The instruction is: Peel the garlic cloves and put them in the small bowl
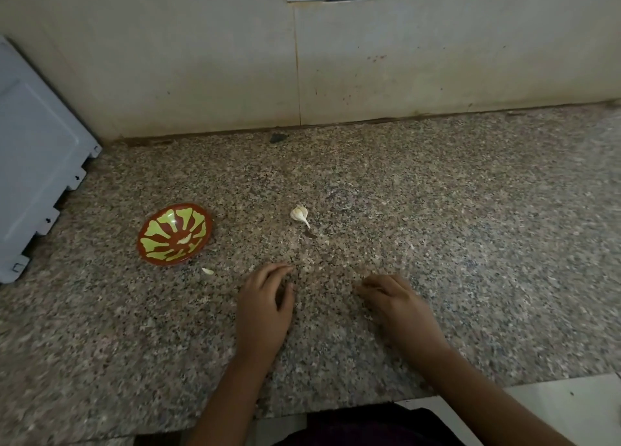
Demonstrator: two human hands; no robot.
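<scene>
The unpeeled garlic clove (298, 214) lies on the granite counter (437, 210), well beyond my hands. The small bowl (175, 233) holds one peeled clove (184, 239). My left hand (265, 306) and right hand (400, 307) are loosely curled, holding nothing.

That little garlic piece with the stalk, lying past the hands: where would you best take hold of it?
Pinch the garlic piece across its plump body, coming from above. It lies flat on the counter, and its thin stalk pointing toward the hands looks too slender to grip securely.
</scene>
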